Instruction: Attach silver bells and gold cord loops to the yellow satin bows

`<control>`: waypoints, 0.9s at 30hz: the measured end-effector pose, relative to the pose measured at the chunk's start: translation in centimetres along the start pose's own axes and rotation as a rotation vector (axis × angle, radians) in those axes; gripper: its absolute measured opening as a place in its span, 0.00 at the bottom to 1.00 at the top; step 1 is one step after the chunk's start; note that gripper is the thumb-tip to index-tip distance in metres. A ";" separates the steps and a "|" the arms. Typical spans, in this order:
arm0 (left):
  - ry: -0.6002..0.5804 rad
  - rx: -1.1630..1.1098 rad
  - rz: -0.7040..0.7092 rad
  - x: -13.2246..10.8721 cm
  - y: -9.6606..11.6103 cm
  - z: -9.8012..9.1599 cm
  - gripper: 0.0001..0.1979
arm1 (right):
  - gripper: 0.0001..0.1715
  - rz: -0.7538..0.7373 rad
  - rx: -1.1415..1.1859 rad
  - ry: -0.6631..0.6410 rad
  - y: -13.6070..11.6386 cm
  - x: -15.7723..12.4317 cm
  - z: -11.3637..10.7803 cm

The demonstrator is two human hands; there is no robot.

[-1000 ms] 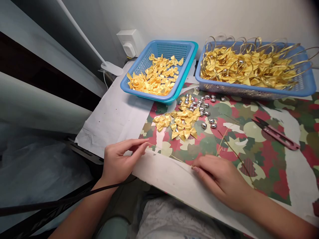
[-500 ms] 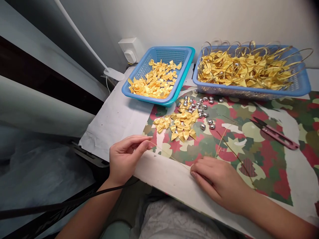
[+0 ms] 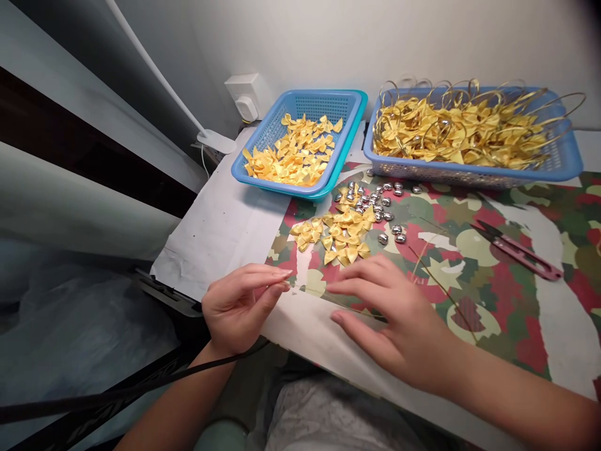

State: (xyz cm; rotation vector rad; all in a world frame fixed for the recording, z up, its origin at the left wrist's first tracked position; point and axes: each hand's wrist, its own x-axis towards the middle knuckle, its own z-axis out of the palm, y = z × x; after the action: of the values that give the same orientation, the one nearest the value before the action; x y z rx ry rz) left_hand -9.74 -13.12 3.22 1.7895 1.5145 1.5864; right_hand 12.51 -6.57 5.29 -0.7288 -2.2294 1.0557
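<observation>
My left hand (image 3: 239,307) is pinched at the front edge of the table, with the end of a thin gold cord (image 3: 359,311) between thumb and fingertips. The cord runs right, passing under my right hand (image 3: 399,326). That hand is open over the cord, thumb and fingers apart. Just beyond my hands lies a small pile of yellow satin bows (image 3: 346,233). Several silver bells (image 3: 374,199) are scattered behind and to the right of the bows. More thin cord (image 3: 444,288) shows on the patterned sheet past my right hand.
A blue basket (image 3: 238,168) of loose yellow bows stands at the back. Right of it, a longer blue basket (image 3: 474,172) holds bows with looped gold cords and bells. Thread snips (image 3: 528,254) lie at the right. A white lamp base (image 3: 218,141) sits at the left edge.
My right hand has let go of the cord and opened, moving left and up toward my left hand. My left hand keeps its pinch, slightly lower.
</observation>
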 end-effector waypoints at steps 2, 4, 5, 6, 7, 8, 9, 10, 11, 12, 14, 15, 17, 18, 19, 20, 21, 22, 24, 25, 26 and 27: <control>0.001 0.022 0.034 -0.1 0.0 -0.2 0.13 | 0.09 0.027 0.092 -0.040 -0.3 1.6 0.9; 0.005 0.039 0.063 -0.2 -0.1 -0.4 0.13 | 0.08 0.065 0.187 -0.082 -0.4 2.9 1.8; 0.008 0.046 0.076 -0.3 -0.1 -0.5 0.13 | 0.06 0.084 0.235 -0.097 -0.5 3.4 2.2; 0.011 0.053 0.088 -0.3 -0.2 -0.6 0.13 | 0.04 0.104 0.281 -0.107 -0.6 3.7 2.5; 0.013 0.060 0.097 -0.4 -0.2 -0.7 0.13 | 0.04 0.122 0.321 -0.110 -0.6 4.0 2.7; 0.013 0.067 0.104 -0.4 -0.3 -0.8 0.14 | 0.05 0.140 0.354 -0.111 -0.6 4.1 2.9; 0.014 0.073 0.108 -0.5 -0.4 -0.9 0.14 | 0.06 0.160 0.378 -0.110 -0.6 4.2 3.0; 0.017 0.079 0.110 -0.6 -0.5 -1.0 0.13 | 0.07 0.180 0.396 -0.108 -0.6 4.3 3.1; 0.018 0.085 0.111 -0.6 -0.5 -1.1 0.13 | 0.07 0.200 0.411 -0.108 -0.6 4.3 3.2; 0.021 0.094 0.113 -0.7 -0.6 -1.2 0.13 | 0.06 0.218 0.426 -0.107 -0.6 4.2 3.2; 0.026 0.117 0.123 -0.8 -0.7 -1.3 0.13 | 0.06 0.238 0.449 -0.103 -0.5 4.2 3.3; 0.029 0.130 0.131 -0.9 -0.8 -1.3 0.13 | 0.06 0.241 0.457 -0.099 -0.5 4.1 3.3; 0.036 0.150 0.142 -1.0 -0.8 -1.4 0.13 | 0.06 0.239 0.467 -0.087 -0.4 4.0 3.4; 0.040 0.153 0.142 -1.1 -0.9 -1.4 0.13 | 0.06 0.238 0.470 -0.080 -0.4 4.0 3.4; 0.040 0.151 0.135 -1.2 -0.9 -1.4 0.14 | 0.06 0.237 0.474 -0.075 -0.4 4.0 3.4; 0.040 0.144 0.124 -1.3 -0.9 -1.4 0.14 | 0.06 0.237 0.477 -0.068 -0.4 3.9 3.4; 0.040 0.133 0.109 -1.4 -0.9 -1.4 0.14 | 0.06 0.237 0.479 -0.063 -0.4 3.9 3.4; 0.043 0.119 0.091 -1.4 -0.9 -1.4 0.15 | 0.06 0.238 0.480 -0.058 -0.4 3.9 3.4; 0.057 0.085 0.043 -1.6 -0.9 -1.3 0.15 | 0.06 0.246 0.477 -0.060 -0.4 3.8 3.4; 0.066 0.068 0.014 -1.7 -0.9 -1.3 0.16 | 0.06 0.254 0.472 -0.064 -0.4 3.8 3.3; 0.076 0.052 -0.016 -1.7 -0.8 -1.2 0.17 | 0.07 0.263 0.466 -0.072 -0.4 3.7 3.3; 0.084 0.034 -0.043 -1.7 -0.8 -1.2 0.17 | 0.07 0.270 0.461 -0.077 -0.4 3.7 3.3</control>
State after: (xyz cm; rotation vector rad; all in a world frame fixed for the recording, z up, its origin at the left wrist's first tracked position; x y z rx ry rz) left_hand -10.84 -14.73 2.11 1.7158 1.6162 1.6438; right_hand 7.58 -5.93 4.75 -0.8021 -1.8703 1.6808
